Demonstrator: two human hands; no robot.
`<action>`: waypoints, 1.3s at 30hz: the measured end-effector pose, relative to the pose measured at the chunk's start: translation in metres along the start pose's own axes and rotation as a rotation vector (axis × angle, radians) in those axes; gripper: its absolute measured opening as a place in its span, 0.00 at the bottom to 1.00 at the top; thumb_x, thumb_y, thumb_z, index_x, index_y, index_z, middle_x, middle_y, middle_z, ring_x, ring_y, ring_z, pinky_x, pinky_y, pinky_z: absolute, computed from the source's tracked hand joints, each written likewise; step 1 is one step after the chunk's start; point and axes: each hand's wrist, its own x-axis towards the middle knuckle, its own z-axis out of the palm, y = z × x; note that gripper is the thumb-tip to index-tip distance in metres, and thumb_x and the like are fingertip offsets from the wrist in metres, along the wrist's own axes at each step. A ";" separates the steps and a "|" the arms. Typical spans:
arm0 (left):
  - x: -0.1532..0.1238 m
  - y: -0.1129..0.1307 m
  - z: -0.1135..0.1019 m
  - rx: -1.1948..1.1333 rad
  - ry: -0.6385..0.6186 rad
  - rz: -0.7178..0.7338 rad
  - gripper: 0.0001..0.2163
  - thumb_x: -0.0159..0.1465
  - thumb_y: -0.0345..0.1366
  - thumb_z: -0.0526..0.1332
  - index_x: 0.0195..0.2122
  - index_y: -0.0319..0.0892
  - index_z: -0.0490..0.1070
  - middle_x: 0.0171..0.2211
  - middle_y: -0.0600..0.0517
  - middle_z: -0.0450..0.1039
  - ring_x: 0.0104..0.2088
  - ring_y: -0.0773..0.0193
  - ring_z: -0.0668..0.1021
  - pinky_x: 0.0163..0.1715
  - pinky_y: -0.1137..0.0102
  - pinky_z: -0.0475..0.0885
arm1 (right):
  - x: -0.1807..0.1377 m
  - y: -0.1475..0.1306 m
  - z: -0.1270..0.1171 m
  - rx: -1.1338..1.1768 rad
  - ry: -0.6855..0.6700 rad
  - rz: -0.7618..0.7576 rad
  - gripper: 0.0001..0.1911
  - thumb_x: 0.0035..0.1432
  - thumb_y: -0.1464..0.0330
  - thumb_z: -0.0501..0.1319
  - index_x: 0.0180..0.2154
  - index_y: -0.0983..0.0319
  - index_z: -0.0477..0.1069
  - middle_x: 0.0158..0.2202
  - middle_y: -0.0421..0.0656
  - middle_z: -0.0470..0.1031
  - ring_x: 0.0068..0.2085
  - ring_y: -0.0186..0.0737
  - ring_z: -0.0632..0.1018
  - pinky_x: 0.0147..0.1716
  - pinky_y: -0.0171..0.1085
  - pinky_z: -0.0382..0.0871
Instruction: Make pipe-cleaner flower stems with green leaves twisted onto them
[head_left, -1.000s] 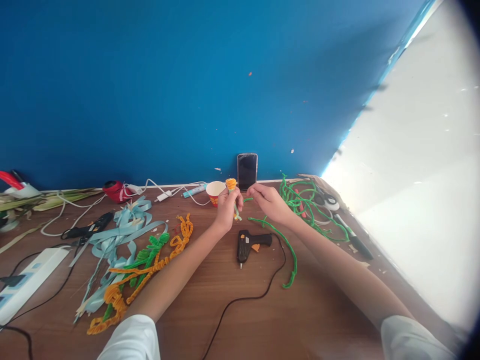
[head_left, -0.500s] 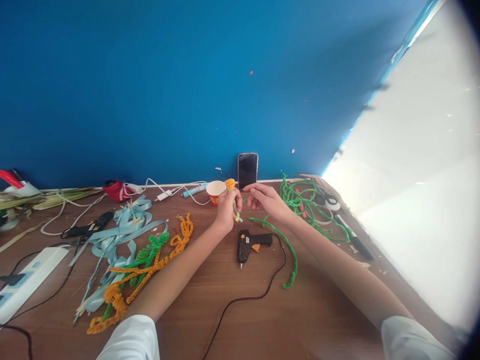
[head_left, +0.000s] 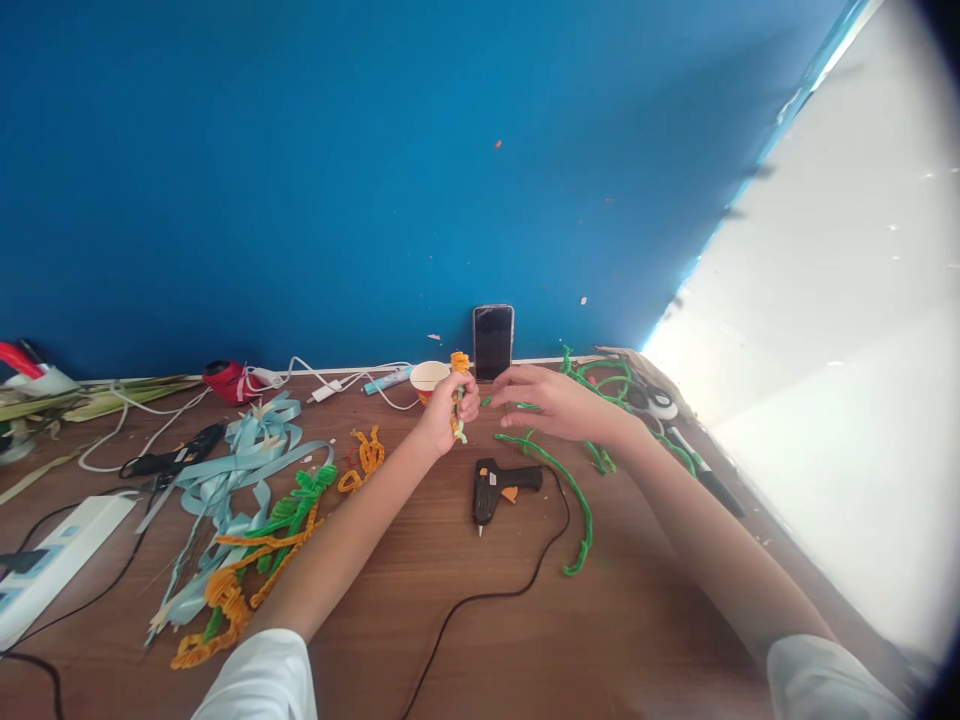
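We are now spreading our right hand [head_left: 551, 402] wider, our left hand [head_left: 444, 412] gripping the orange-green piece [head_left: 460, 361], its long axis standing nearly upright, orange end up.

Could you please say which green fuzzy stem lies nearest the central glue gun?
The long curved stem beside the glue gun; the green tangle lies farther right, the green bundle left.

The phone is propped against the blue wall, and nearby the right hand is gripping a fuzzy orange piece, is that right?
Not quite: the head view shows the left hand gripping the fuzzy orange piece. The phone is indeed propped against the blue wall.
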 end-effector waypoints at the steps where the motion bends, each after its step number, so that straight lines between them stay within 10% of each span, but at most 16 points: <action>1: 0.000 0.000 0.000 0.005 0.001 -0.003 0.10 0.56 0.36 0.57 0.22 0.41 0.58 0.13 0.60 0.51 0.12 0.77 0.54 0.14 0.76 0.48 | 0.000 0.001 -0.001 -0.005 -0.004 -0.003 0.14 0.62 0.62 0.57 0.48 0.57 0.74 0.49 0.48 0.71 0.46 0.44 0.73 0.46 0.42 0.66; 17: 0.001 -0.005 -0.001 -0.003 0.023 0.002 0.09 0.56 0.35 0.57 0.22 0.40 0.58 0.13 0.60 0.53 0.12 0.77 0.55 0.14 0.76 0.48 | -0.008 0.000 -0.019 0.302 -0.121 0.072 0.20 0.55 0.57 0.64 0.48 0.58 0.75 0.42 0.45 0.78 0.42 0.42 0.76 0.41 0.39 0.67; 32: -0.005 -0.011 0.006 0.082 0.085 0.132 0.09 0.55 0.37 0.58 0.24 0.41 0.59 0.13 0.60 0.55 0.13 0.76 0.57 0.14 0.78 0.50 | -0.004 0.010 -0.004 0.213 0.189 0.258 0.18 0.55 0.53 0.62 0.27 0.61 0.75 0.25 0.41 0.71 0.26 0.34 0.67 0.27 0.35 0.57; 39: -0.009 -0.015 0.010 0.164 0.082 0.157 0.08 0.56 0.37 0.58 0.24 0.41 0.60 0.12 0.60 0.56 0.13 0.76 0.58 0.15 0.78 0.50 | -0.004 0.017 0.003 0.178 0.276 0.221 0.17 0.56 0.57 0.63 0.24 0.62 0.72 0.43 0.47 0.71 0.34 0.36 0.72 0.35 0.38 0.64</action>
